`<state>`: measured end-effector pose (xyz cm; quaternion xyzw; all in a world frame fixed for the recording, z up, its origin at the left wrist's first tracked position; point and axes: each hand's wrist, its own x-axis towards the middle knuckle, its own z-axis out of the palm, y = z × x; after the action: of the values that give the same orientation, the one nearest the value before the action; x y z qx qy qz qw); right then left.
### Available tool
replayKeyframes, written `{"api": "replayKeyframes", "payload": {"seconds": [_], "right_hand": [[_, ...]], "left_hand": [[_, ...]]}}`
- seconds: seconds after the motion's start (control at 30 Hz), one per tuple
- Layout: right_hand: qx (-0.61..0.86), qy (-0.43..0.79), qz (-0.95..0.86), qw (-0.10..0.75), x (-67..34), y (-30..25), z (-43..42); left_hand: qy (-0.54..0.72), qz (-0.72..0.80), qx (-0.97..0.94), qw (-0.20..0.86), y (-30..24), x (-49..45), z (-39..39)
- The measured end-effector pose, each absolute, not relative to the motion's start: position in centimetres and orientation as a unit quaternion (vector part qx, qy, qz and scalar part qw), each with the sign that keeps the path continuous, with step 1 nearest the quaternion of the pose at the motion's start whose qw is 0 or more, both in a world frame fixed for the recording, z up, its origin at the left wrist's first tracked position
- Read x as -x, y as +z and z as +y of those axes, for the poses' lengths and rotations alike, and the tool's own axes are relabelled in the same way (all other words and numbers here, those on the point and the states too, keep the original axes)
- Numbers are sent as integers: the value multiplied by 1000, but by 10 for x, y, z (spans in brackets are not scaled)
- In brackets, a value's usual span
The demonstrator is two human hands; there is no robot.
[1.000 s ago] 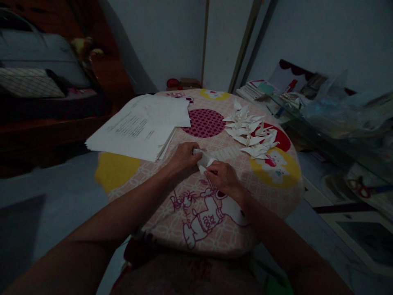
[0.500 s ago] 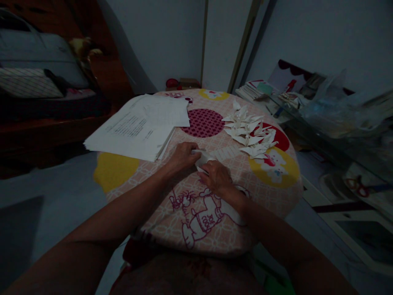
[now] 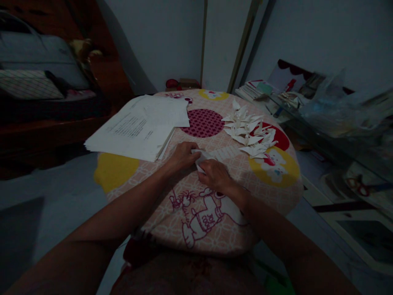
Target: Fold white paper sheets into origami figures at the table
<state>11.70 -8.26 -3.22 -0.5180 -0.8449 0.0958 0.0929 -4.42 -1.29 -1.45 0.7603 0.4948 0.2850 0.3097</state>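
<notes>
A small folded piece of white paper (image 3: 201, 157) is held between my two hands, low over the middle of the round table. My left hand (image 3: 184, 155) pinches its left edge with thumb and fingers. My right hand (image 3: 214, 173) grips the lower right part, its fingers closed and hiding much of the paper. Just beyond, a strip of printed paper (image 3: 227, 152) lies flat on the cloth. To the right of it sit several folded paper cranes (image 3: 250, 130) in a cluster.
A thick stack of printed sheets (image 3: 132, 131) covers the table's left side. The patterned tablecloth (image 3: 172, 221) drapes over the round edge. On the right stands a glass-topped cabinet (image 3: 325, 143) with plastic bags (image 3: 328, 100) and books (image 3: 251, 90). Left is a wooden bench (image 3: 110, 76) with bags.
My right hand has shifted slightly left and down along the paper, its fingers curling closer. My left hand stays almost still.
</notes>
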Motion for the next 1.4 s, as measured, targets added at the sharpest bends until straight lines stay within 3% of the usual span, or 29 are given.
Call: {"api": "replayKeyframes", "payload": {"seconds": [0.3, 0.7, 0.87, 1.17, 1.4], "right_hand": [[543, 188, -804, 153, -131, -19, -82], [567, 116, -770, 267, -133, -40, -102], [560, 102, -783, 251, -135, -43, -104], [575, 94, -792, 181, -136, -35, -104], [585, 50, -794, 157, -136, -35, -109]], "left_hand": [[280, 488, -769, 304, -15, 44, -12], [321, 409, -767, 375, -13, 58, -9], [375, 299, -769, 422, -25, 61, -1], [257, 246, -849, 390, -14, 77, 2], [238, 212, -888, 330, -22, 80, 10]]}}
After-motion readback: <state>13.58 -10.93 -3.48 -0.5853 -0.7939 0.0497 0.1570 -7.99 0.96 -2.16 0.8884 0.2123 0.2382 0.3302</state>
